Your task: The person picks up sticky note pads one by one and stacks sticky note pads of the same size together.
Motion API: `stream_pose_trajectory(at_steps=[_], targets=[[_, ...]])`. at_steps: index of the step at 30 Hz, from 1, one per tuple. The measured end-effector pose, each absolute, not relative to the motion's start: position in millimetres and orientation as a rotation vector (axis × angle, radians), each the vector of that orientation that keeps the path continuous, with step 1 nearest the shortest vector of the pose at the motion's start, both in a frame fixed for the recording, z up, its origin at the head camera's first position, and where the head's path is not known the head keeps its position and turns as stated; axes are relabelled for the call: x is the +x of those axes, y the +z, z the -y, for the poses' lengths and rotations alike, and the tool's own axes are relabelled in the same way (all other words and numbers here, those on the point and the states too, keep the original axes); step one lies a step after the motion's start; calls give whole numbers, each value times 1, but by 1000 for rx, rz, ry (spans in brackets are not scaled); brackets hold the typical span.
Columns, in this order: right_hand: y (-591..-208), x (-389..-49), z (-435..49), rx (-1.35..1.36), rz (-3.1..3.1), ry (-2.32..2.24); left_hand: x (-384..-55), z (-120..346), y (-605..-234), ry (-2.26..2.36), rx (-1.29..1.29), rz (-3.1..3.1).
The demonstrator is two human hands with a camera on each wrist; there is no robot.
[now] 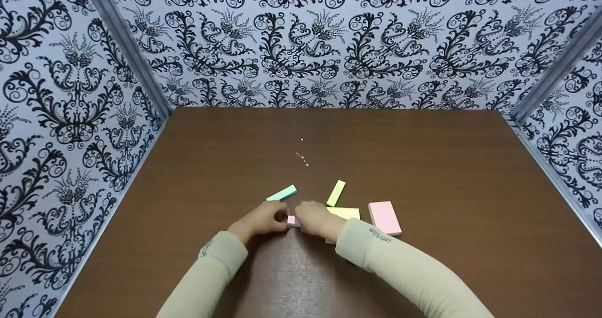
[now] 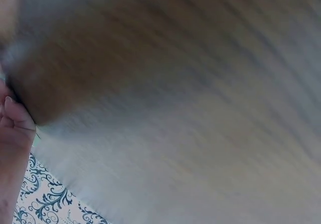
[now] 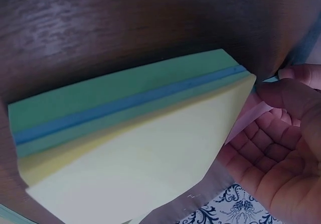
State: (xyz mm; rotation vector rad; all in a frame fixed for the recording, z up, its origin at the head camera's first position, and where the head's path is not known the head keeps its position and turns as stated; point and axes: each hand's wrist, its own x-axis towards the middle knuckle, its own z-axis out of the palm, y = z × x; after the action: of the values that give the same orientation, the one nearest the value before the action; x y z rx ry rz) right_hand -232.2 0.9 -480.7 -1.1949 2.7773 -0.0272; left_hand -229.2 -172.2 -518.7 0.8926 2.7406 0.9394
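A small pink sticky-note pad [image 1: 292, 221] lies between my two hands at the middle front of the table. My left hand [image 1: 265, 218] pinches its left end with thumb and fingers. My right hand [image 1: 319, 219] grips its other end, covering most of it in the head view. The right wrist view shows the pink pad [image 3: 249, 122] running behind my right thumb, over curled fingers. Next to my right hand stands a thick sticky-note stack [image 3: 125, 103] with green, blue and yellow layers. Only part of my left hand [image 2: 15, 126] shows at the left wrist view's edge.
A narrow teal strip pad [image 1: 282, 193] lies just beyond my left hand. A narrow yellow strip pad [image 1: 336, 193] lies beyond the stack, and a pink rectangular pad [image 1: 384, 218] to its right. Small pale scraps [image 1: 302, 158] dot the wooden table [image 1: 423, 153] farther back. Patterned walls enclose it.
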Motion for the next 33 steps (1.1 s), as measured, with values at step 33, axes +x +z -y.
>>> stream_pose_trajectory(at_steps=[33], targets=[[-478, -229, 1, -1173, -2802, -2, -222, 174, -520, 909, 943, -2786]])
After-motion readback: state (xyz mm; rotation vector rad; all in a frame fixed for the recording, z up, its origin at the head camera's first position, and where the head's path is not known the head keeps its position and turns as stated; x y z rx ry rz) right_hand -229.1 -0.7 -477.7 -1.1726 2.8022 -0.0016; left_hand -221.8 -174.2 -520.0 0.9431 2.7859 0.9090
